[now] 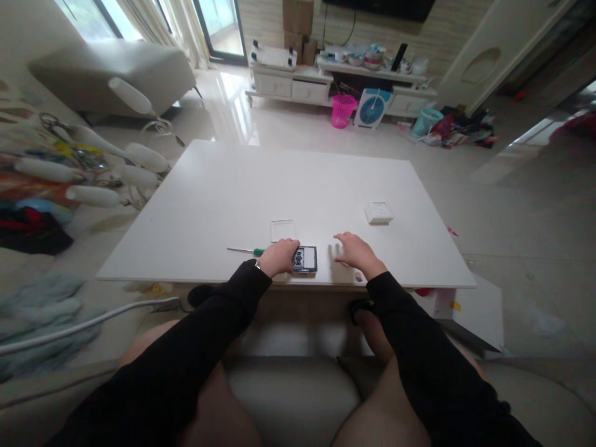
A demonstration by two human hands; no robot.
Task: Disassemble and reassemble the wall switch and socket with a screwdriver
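Observation:
My left hand grips the left side of a small square device with a dark rim and a white panel, near the table's front edge. To the right of it, my right hand is raised over the table with its fingers apart and nothing between them. A screwdriver with a green handle lies left of my left hand, its handle end partly hidden by the hand. Behind the device is a clear rectangular frame. A few small pieces lie under my right wrist.
On the white table, a white socket box stands farther back to the right. Lamp arms with white shades reach beside the table's left edge. An open drawer or door is below the right corner.

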